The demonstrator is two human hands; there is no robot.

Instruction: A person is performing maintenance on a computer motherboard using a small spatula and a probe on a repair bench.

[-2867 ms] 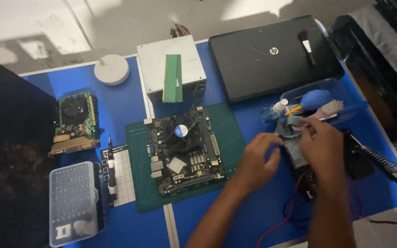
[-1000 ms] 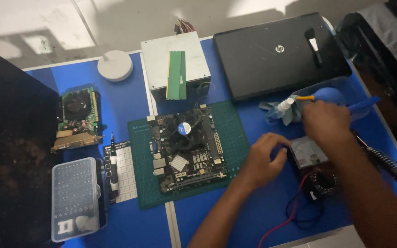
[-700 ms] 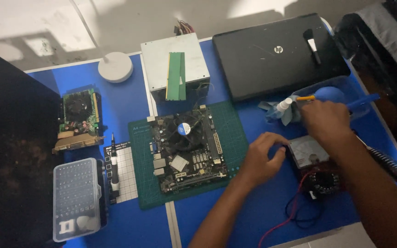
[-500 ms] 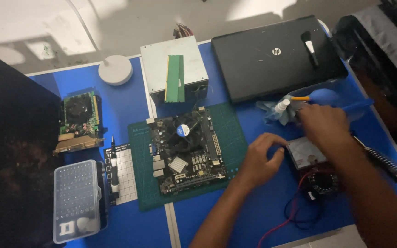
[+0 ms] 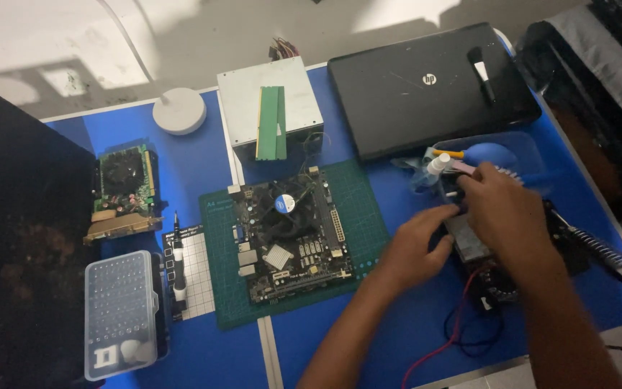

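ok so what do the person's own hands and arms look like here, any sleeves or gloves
Both are bare: the left hand and right hand wear no gloves, and no ring, watch or band shows. Both forearms are uncovered right to the bottom edge of the picture, so no sleeve is in view.

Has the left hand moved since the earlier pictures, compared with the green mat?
Yes. The left hand has shifted right, away from the green mat, toward the grey part.
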